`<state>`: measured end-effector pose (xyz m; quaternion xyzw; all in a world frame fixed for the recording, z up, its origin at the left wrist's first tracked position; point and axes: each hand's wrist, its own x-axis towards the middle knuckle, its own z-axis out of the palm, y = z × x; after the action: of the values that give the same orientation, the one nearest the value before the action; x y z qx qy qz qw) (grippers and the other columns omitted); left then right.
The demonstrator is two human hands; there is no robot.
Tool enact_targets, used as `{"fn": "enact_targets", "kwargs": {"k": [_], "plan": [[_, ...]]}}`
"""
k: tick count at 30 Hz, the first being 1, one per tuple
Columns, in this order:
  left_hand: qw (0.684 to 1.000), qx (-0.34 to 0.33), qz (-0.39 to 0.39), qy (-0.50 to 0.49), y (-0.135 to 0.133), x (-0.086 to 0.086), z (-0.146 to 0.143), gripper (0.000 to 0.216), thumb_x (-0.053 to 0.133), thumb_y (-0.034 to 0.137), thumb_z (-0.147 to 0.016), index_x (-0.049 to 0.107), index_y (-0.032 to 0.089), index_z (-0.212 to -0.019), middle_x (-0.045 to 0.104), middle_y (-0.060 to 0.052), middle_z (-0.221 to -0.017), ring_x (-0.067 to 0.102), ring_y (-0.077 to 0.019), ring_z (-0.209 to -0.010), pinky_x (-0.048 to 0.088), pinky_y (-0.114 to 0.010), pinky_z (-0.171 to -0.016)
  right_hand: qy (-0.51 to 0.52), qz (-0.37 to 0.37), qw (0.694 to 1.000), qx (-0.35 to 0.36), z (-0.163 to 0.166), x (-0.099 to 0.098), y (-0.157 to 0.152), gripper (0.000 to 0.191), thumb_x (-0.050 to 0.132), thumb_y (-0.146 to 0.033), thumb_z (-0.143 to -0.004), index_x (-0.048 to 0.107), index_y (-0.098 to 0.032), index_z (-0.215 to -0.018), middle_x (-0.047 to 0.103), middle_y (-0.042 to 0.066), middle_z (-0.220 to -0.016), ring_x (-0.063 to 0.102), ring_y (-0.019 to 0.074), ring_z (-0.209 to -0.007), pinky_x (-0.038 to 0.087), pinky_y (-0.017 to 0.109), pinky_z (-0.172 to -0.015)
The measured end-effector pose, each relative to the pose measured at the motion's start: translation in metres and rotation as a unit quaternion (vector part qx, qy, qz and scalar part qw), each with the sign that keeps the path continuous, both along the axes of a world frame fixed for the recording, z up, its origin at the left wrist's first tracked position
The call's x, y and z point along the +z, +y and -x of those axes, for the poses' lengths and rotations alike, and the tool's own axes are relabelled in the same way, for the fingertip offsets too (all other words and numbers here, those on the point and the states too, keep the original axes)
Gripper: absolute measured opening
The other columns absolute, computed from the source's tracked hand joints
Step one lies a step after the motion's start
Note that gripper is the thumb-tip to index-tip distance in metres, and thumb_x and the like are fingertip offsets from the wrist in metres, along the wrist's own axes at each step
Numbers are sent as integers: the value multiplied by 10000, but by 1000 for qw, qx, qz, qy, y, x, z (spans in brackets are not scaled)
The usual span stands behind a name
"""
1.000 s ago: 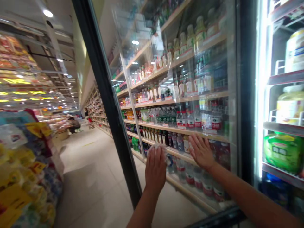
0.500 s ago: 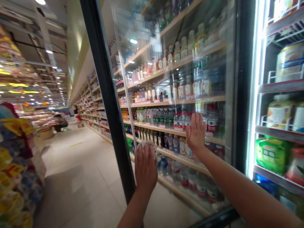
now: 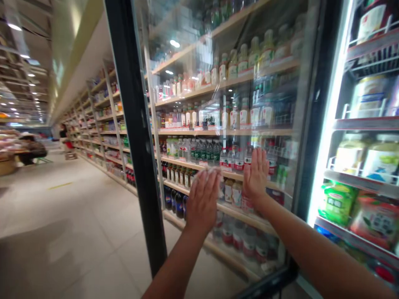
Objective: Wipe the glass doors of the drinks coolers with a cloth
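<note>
A glass door [image 3: 187, 50] in a dark frame stands swung open before me, with shelves of bottles showing through it. My left hand [image 3: 204, 199] presses a pale, crumpled cloth [image 3: 220, 182] against the pane; only its edges show past the fingers, so I cannot tell whether it is cloth or paper. To the right, my right hand [image 3: 256, 174] rests with its palm toward the glass, fingers straight and close together, holding nothing. Both forearms reach in from the bottom of the view.
The lit cooler [image 3: 364, 174] on the right holds bottles and bags on wire-fronted shelves. Beyond the door, long store shelves [image 3: 102, 108] run back along a tiled aisle [image 3: 77, 220]. Two people are far off on the left, one of them seated [image 3: 33, 147].
My left hand has moved right and up across the glass with the cloth. My right hand stays nearly in place. The view has turned a little to the right.
</note>
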<state>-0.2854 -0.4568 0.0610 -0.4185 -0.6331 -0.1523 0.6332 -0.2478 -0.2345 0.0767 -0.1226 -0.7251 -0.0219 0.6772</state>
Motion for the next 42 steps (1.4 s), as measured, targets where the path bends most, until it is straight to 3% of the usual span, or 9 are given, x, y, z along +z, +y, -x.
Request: {"fn": "enact_targets", "kwargs": {"k": [3, 5, 11, 17, 23, 29, 31, 35, 42], "plan": [[991, 35, -112, -62, -21, 26, 4, 618, 451, 144, -963, 303, 176, -1561, 352, -106, -1605, 121, -273, -1554, 187, -500, -1276, 1, 2, 1000, -5, -1, 1, -1, 667, 295, -310, -1031, -3, -229, -1622, 220, 120, -1669, 132, 270, -1560, 222, 575, -1226], [983, 50, -149, -92, -26, 30, 3, 639, 466, 165, -965, 269, 168, -1573, 296, -125, -1625, 89, -292, -1556, 172, -520, -1275, 1, 0, 1000, -7, -2, 1, -1, 668, 297, -311, -1027, 9, -220, -1623, 236, 121, -1664, 132, 267, -1560, 223, 568, -1227], [999, -8, 28, -14, -20, 0, -3, 652, 425, 84, -951, 280, 229, -1570, 461, -35, -1545, 212, -191, -1532, 162, -394, -1289, 7, -9, 1000, -11, -6, 1, 0, 660, 294, -313, -1024, 35, -214, -1624, 244, 119, -1662, 132, 258, -1561, 232, 544, -1229], [990, 31, -109, -80, -30, 34, -7, 646, 456, 160, -970, 250, 215, -1580, 303, -87, -1626, 97, -262, -1557, 136, -510, -1282, 6, -8, 1000, -7, -10, 0, 1, 641, 273, -328, -1030, 57, -211, -1622, 257, 125, -1656, 143, 252, -1559, 230, 535, -1232], [996, -7, 75, 39, -2, 37, -18, 595, 428, 110, -973, 327, 222, -1549, 409, -24, -1581, 213, -181, -1533, 156, -389, -1289, 7, -11, 1000, -2, -15, 0, 2, 639, 264, -322, -1028, 55, -209, -1622, 250, 125, -1658, 140, 252, -1559, 240, 535, -1227], [992, 47, -95, -66, -15, 54, -22, 607, 468, 164, -962, 333, 214, -1552, 347, -73, -1613, 116, -250, -1558, 120, -495, -1285, 9, -2, 1000, 18, -17, 1, 1, 640, 274, -301, -1021, 70, -218, -1622, 244, 112, -1662, 150, 244, -1557, 225, 530, -1236], [993, 49, -88, -58, -13, 47, -24, 629, 481, 170, -954, 314, 206, -1560, 335, -85, -1617, 97, -267, -1559, 117, -506, -1283, 12, -5, 1000, 21, -17, 1, 0, 633, 276, -302, -1025, 84, -214, -1621, 264, 120, -1654, 156, 241, -1556, 223, 525, -1237], [998, 49, 43, 3, -5, 37, -23, 592, 498, 217, -959, 368, 257, -1535, 399, -6, -1588, 169, -242, -1548, 47, -477, -1294, 14, -11, 1000, 22, -16, 1, 1, 638, 289, -310, -1023, 90, -208, -1620, 279, 126, -1648, 156, 243, -1556, 222, 528, -1235], [992, 48, -109, -44, -18, 74, -17, 662, 431, 167, -968, 200, 158, -1588, 274, -126, -1635, 62, -294, -1559, 109, -565, -1273, 12, -2, 1000, 15, -18, 0, -1, 632, 293, -307, -1018, 128, -191, -1616, 304, 138, -1636, 182, 251, -1550, 234, 523, -1229]]}}
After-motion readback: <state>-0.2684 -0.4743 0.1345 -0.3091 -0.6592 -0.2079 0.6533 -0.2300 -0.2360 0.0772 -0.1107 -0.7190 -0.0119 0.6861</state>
